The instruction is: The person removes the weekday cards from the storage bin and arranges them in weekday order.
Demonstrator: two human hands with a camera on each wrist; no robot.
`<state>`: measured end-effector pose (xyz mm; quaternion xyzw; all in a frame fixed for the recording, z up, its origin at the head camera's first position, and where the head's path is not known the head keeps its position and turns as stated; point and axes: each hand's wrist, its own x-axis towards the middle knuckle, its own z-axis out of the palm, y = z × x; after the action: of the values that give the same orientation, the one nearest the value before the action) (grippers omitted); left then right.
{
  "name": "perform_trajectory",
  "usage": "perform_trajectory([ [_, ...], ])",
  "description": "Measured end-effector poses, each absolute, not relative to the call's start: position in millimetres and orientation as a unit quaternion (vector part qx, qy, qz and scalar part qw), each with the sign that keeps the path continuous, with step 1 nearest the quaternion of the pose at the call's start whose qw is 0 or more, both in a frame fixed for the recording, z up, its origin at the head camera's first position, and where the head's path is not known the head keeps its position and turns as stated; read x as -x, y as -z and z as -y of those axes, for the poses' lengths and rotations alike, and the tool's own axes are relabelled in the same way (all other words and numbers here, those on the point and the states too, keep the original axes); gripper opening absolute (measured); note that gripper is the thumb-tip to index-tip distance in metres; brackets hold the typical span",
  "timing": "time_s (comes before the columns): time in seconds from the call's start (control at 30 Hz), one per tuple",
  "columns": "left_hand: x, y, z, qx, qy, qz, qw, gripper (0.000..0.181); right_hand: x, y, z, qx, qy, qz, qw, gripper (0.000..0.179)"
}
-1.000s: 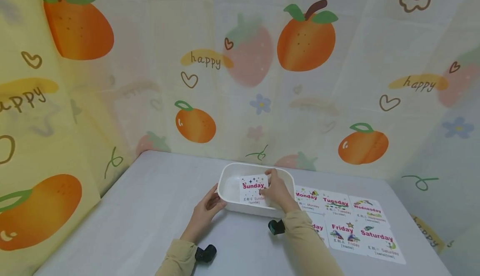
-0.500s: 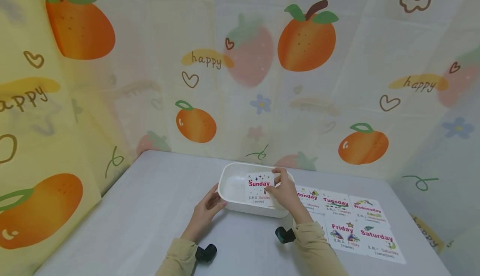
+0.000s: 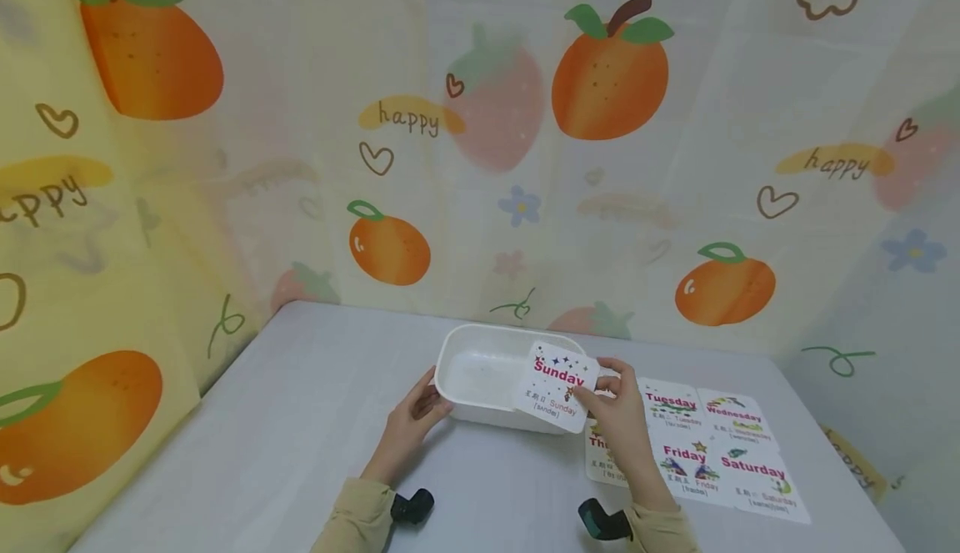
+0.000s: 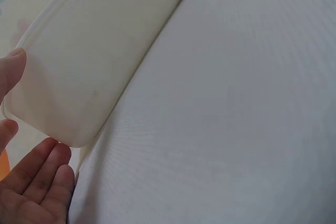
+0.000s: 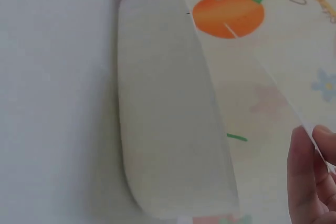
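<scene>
My right hand (image 3: 624, 424) pinches the "Sunday" flashcard (image 3: 553, 386) between thumb and fingers, printed side toward the head camera. Tilted, the card overlaps the right end of a white plastic tray (image 3: 480, 415) in the head view. The right wrist view catches the held card almost edge-on. At the tray's left end, my left hand (image 3: 412, 419) holds the corner. Its thumb (image 4: 14, 66) lies by the rim and the fingers (image 4: 50, 169) bear on the end wall. Nothing shows inside the visible part of the tray.
Right of the tray, weekday flashcards lie in two rows: Tuesday (image 3: 670, 409), Wednesday (image 3: 733, 416), Thursday (image 3: 600, 459) partly covered, Friday (image 3: 686, 474) and Saturday (image 3: 765, 486). My right hand and the held card hide Monday. A fruit-printed curtain (image 3: 300, 119) backs the table (image 3: 300, 453).
The right hand has carried the Sunday card rightward from over the tray's middle to its right end, tilting it. The left hand stays on the tray.
</scene>
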<state>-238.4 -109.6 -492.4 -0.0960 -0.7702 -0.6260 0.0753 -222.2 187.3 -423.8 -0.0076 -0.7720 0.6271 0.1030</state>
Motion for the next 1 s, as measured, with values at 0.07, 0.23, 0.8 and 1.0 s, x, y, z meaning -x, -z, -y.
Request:
perform_trajectory([
  [0.07,242.5,501.2,110.4,0.096,0.627,0.77,0.075,0.068,212.8,425.8,-193.0,0.019,-0.631,0.771,0.088,0.057],
  [0.23,250.9,517.4,113.5,0.081,0.628,0.771,0.07,0.069,191.1,433.6,-203.2,0.045,-0.636,0.768,0.054,0.061],
  [0.8,231.7,481.3,109.9,0.09,0.63,0.769,0.061,0.066,146.2,459.4,-238.6,0.028,-0.618,0.777,-0.118,0.068],
  [1.0,231.7,481.4,109.0,0.085,0.629,0.77,0.06,0.066,142.1,466.9,-255.8,0.012,-0.591,0.793,-0.151,0.071],
])
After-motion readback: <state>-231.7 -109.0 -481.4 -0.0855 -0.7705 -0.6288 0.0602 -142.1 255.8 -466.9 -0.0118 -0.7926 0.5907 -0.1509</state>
